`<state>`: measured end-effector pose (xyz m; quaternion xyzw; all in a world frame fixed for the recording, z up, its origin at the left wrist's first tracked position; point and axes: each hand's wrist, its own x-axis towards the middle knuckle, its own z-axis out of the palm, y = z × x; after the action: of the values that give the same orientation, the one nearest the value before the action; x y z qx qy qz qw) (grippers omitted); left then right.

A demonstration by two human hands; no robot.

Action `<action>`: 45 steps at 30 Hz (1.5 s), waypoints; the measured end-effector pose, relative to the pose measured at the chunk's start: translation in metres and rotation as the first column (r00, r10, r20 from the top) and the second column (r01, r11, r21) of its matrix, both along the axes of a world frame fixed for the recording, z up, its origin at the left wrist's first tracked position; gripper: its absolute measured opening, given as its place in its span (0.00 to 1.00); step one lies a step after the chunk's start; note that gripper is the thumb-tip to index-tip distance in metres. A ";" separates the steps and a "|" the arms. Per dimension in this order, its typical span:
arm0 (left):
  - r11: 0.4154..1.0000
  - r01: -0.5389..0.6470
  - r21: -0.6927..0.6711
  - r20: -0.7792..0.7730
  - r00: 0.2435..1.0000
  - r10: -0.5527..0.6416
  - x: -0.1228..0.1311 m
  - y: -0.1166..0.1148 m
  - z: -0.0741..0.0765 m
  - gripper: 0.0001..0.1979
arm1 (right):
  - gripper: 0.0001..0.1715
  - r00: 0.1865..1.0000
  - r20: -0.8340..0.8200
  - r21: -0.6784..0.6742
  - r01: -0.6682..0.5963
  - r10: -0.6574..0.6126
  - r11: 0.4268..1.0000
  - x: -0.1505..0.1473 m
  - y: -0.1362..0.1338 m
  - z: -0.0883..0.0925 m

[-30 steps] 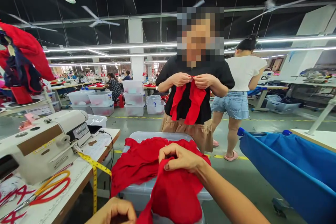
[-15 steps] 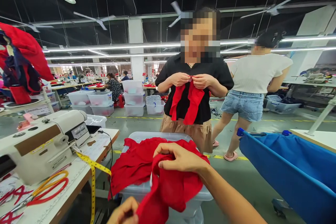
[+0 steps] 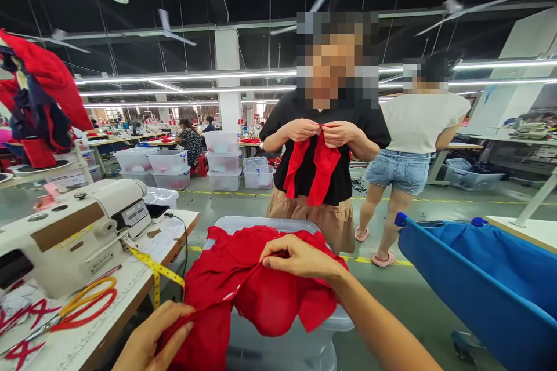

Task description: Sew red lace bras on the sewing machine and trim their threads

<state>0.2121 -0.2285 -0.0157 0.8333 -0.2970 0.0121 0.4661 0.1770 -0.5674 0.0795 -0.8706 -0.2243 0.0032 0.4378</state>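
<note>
A red cloth garment [image 3: 265,301] hangs between my two hands over a clear plastic bin. My left hand [image 3: 159,330], at the lower left, pinches one edge of it between thumb and fingers. Higher up and to the right, my right hand [image 3: 296,258] grips the same edge, which is drawn into a line between them. A small white mark, perhaps a label, shows on that edge. More red cloth [image 3: 243,240] lies heaped behind it on the bin [image 3: 315,223], partly hidden by my right hand.
A sewing machine [image 3: 82,226], scissors [image 3: 85,304] and yellow tape measure [image 3: 159,269] occupy the table at left. A person in black [image 3: 326,151] stands across the bin, holding red cloth. Another person [image 3: 418,127] stands behind. A blue cloth cart [image 3: 474,278] is at right.
My left hand has moved left and come further into view, stretching the garment's edge out. The right hand stays almost in place. The person in the white top has shifted slightly left.
</note>
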 end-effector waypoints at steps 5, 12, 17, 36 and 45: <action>0.992 0.089 -0.089 -0.306 0.945 -0.112 -0.024 0.000 0.039 0.20 | 0.20 0.997 -0.053 0.046 -0.047 0.049 0.998 0.005 0.005 -0.007; 0.996 0.068 -0.052 -0.369 0.926 -0.083 -0.016 0.010 0.039 0.18 | 0.26 0.963 -0.208 0.080 -0.156 0.170 0.984 0.027 0.022 -0.025; 0.997 0.030 -0.076 -0.388 0.920 -0.057 -0.017 0.011 0.028 0.17 | 0.29 0.923 -0.358 0.145 -0.094 0.141 0.985 0.034 0.038 -0.037; 0.992 0.080 -0.099 -0.587 0.800 -0.123 -0.025 -0.099 -0.007 0.30 | 0.05 0.871 0.291 -0.404 -0.264 0.396 0.876 0.055 0.074 0.008; 0.459 -0.564 -0.687 -0.726 0.557 -0.403 -0.016 -0.098 0.072 0.18 | 0.17 0.864 0.481 -0.003 0.173 -0.151 0.985 -0.026 0.078 -0.031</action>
<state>0.1958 -0.3264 0.0563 0.3771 0.0586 -0.2008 0.9022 0.1509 -0.4898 0.0482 -0.8699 -0.2515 -0.2437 0.3473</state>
